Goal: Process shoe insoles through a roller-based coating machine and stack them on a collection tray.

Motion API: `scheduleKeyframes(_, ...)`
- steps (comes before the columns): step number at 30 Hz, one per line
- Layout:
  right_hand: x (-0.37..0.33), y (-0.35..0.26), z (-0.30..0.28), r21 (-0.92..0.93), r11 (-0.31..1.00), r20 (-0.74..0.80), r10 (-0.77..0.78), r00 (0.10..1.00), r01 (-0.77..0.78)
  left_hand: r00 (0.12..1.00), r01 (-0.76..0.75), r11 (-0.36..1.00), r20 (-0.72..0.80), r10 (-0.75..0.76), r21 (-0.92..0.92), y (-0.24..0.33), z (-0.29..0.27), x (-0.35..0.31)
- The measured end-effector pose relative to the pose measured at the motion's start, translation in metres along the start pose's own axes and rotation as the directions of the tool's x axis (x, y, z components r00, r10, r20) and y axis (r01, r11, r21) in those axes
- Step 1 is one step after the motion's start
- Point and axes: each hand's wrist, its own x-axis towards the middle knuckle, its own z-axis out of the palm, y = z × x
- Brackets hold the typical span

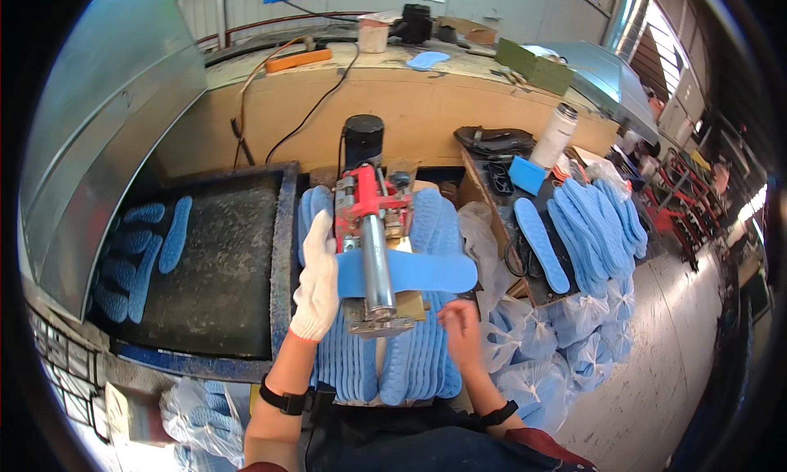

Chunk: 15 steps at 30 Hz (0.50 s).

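A light blue insole (434,273) lies crosswise in a small red and metal machine (370,201), under its steel cylinder (378,263). My left hand (316,279), in a white knit glove, is at the left end of this insole and closed on it; its thumb is hidden. Bare and loosely curled, my right hand (461,329) is just below the insole's right end, apart from it. What its fingers hold, if anything, is hidden. Rows of blue insoles (410,365) stand packed together beneath the machine, in front of me.
On the left, several textured insoles lie on a dark conveyor belt (217,267) beside a metal hood (115,103). To the right, a side table (533,288) bears stacked insoles (590,226), a bottle (556,136) and a blue box (526,175). Bagged insoles (533,386) sit below it.
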Motion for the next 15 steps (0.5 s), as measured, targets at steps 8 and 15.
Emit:
scheduleKeyframes(8,-0.02,0.047,0.047,-0.356,0.915,0.223,-0.111,0.968,0.187,0.807,0.431,0.839,-0.274,-0.523,-0.333,-0.026,-0.007,-0.016)
scheduleKeyframes(15,-0.024,0.048,0.046,-0.434,0.852,0.194,-0.228,0.954,0.292,0.841,0.512,0.792,0.005,-0.541,-0.333,-0.009,-0.021,-0.039)
